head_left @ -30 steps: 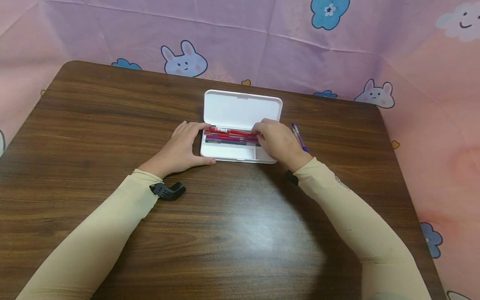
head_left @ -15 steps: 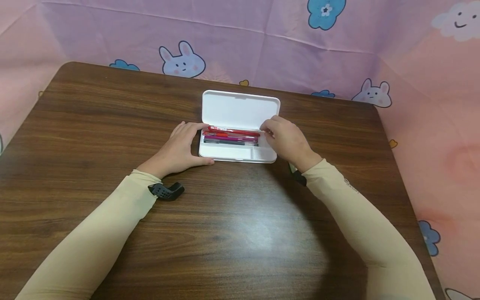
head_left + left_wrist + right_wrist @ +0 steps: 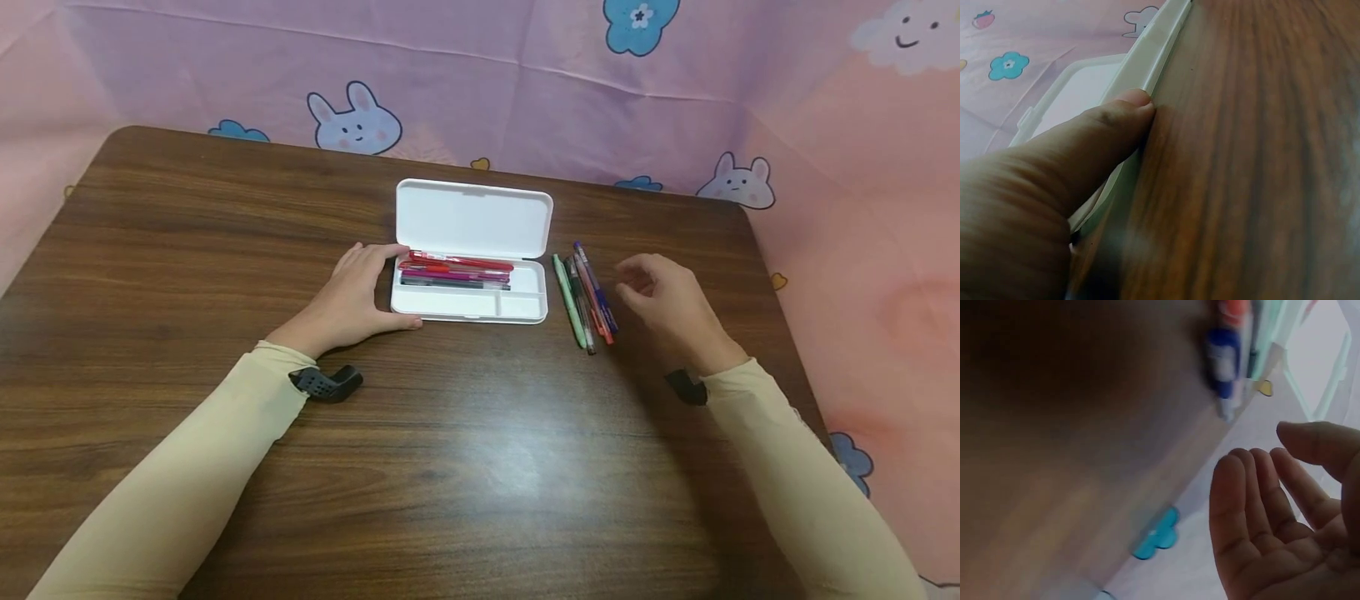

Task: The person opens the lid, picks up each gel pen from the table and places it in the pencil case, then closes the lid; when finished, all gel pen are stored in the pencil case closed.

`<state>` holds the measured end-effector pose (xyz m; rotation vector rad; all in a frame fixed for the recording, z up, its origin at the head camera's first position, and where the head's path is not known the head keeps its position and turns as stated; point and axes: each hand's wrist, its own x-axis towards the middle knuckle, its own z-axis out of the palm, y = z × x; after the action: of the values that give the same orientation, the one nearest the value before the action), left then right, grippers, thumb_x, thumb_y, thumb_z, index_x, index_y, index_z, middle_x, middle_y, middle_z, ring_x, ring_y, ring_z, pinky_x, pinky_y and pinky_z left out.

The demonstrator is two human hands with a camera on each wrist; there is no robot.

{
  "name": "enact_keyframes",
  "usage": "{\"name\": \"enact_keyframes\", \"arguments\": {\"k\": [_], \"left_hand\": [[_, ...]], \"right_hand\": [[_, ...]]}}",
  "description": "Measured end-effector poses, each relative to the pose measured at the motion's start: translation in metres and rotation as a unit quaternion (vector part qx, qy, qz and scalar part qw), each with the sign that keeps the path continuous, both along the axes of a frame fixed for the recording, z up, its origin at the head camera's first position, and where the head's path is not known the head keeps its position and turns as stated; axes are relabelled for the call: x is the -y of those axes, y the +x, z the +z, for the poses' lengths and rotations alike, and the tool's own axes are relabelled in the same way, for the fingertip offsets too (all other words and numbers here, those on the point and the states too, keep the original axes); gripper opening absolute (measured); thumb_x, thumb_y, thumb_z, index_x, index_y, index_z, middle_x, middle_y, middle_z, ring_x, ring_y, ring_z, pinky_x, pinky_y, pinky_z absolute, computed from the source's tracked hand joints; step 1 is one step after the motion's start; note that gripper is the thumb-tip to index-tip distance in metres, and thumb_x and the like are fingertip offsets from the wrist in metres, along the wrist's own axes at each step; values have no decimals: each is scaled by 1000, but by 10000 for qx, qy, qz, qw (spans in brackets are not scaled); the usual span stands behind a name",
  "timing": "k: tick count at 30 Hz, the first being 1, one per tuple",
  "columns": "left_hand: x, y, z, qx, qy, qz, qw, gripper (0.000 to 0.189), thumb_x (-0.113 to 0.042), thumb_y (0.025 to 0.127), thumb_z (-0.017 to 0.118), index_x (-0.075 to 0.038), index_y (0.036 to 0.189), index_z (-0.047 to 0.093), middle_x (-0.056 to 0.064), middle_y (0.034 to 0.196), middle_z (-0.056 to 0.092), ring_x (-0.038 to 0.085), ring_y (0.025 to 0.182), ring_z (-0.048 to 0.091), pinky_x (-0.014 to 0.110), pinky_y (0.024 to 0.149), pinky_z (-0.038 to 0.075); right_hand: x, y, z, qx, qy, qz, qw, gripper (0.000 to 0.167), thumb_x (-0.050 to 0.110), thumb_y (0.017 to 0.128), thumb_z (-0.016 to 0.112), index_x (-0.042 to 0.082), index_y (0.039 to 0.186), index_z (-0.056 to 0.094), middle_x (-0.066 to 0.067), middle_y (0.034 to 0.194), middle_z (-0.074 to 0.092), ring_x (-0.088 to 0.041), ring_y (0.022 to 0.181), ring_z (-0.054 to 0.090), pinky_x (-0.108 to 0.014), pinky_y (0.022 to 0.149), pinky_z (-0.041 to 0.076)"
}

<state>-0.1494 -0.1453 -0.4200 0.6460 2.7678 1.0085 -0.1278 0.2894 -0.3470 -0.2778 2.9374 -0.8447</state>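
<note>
A white pencil case [image 3: 522, 308] lies on the table with its lid [image 3: 474, 218] raised at the back. Several red, magenta and dark pens [image 3: 457, 265] lie in its rear compartment. My left hand [image 3: 347, 302] holds the case's left end, index finger at the back and thumb along the front side; the left wrist view shows the thumb [image 3: 1094, 134] against that side. My right hand [image 3: 663, 304] hovers right of a loose bunch of pens, its fingers bent loosely around nothing. That bunch holds a green pen [image 3: 568, 302], a blue-purple pen [image 3: 596, 287], and black and red ones.
The brown wooden table [image 3: 450, 467] extends around the case. A pink and lilac cloth [image 3: 480, 92] with cartoon prints hangs behind it and along the right side. Each wrist wears a black strap mount, such as the left one [image 3: 326, 383].
My right hand has withdrawn from inside the case, moving right past the loose pens and uncovering them. The left hand keeps its hold on the case.
</note>
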Motion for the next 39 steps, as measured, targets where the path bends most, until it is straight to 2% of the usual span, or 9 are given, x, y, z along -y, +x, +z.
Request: {"name": "enact_keyframes", "arguments": {"k": [4, 8, 17, 24, 39], "left_hand": [[0, 0, 0, -20, -14, 5, 10000, 107, -50, 78, 89, -7, 158, 34, 16, 159, 41, 37, 152, 29, 50, 130, 3], [0, 0, 1, 0, -26, -19, 10000, 107, -51, 78, 88, -7, 158, 33, 16, 159, 41, 37, 152, 29, 50, 130, 3], [-1, 0, 1, 42, -49, 3, 10000, 106, -50, 79, 88, -7, 158, 33, 17, 159, 41, 37, 151, 30, 50, 130, 3], [0, -1, 0, -17, -74, 14, 10000, 108, -51, 77, 89, -7, 158, 33, 16, 158, 42, 37, 151, 31, 49, 130, 4], [0, 0, 2, -32, -74, 1, 10000, 106, -49, 79, 89, -6, 158, 33, 17, 158, 41, 37, 151, 30, 49, 130, 4]], "right_hand": [[-8, 7, -12, 637, -242, -185, 9975, 33, 18, 102, 67, 3, 131, 63, -17, 118, 68, -31, 106, 65, -49, 92, 56], [-9, 9, -20, 958, -339, -259, 9945, 35, 22, 101, 68, 5, 132, 62, -17, 119, 69, -31, 106, 65, -47, 91, 56], [-6, 9, -21, 1154, -344, -381, 9920, 35, 27, 101, 70, 6, 129, 64, -15, 118, 68, -29, 104, 63, -42, 88, 53], [-2, 5, -23, 1007, 149, -253, 9945, 31, 22, 100, 69, 3, 125, 66, -16, 111, 67, -29, 96, 61, -38, 79, 51], [-5, 3, -21, 1091, 351, -392, 9926, 27, 18, 100, 67, 1, 121, 67, -17, 108, 70, -29, 95, 64, -39, 79, 51]]}}
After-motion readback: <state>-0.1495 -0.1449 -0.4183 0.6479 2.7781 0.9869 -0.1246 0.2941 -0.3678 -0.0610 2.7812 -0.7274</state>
